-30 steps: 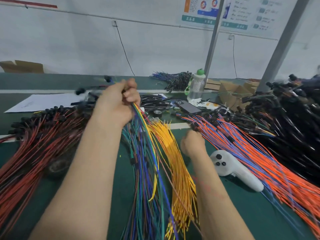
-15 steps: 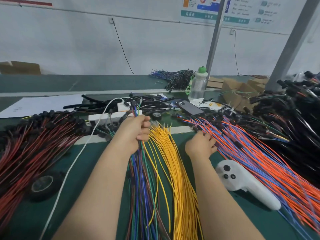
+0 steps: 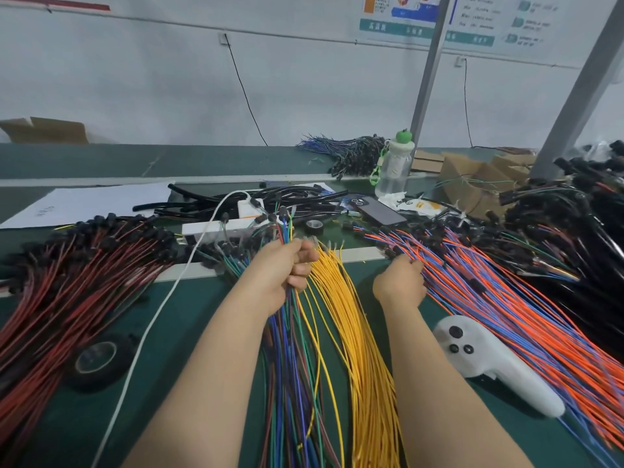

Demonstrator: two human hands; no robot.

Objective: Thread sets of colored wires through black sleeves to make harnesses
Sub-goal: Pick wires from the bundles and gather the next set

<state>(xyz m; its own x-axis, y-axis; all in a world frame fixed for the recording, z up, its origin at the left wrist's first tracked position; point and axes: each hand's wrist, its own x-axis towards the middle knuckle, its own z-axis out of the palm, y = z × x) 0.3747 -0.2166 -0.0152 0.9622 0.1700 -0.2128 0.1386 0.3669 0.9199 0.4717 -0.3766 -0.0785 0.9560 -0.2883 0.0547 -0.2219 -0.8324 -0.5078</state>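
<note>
One wide-angle head view looks forward and down along both forearms, close over the green bench (image 3: 194,298). The left hand (image 3: 280,275), fist round mixed wires (image 3: 285,231), and the right hand (image 3: 400,282) sit mid-frame; beyond the fingertips rises the white wall (image 3: 169,89)

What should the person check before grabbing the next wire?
1. Left hand grips the mixed wires: ok.
2. Wire ends stick out above that fist: ok.
3. Right hand touches the orange and blue wires: ok.
4. Its fingers have pinched a single wire: cannot tell.
5. Black sleeves lie on the table beyond the hands: ok.
</note>
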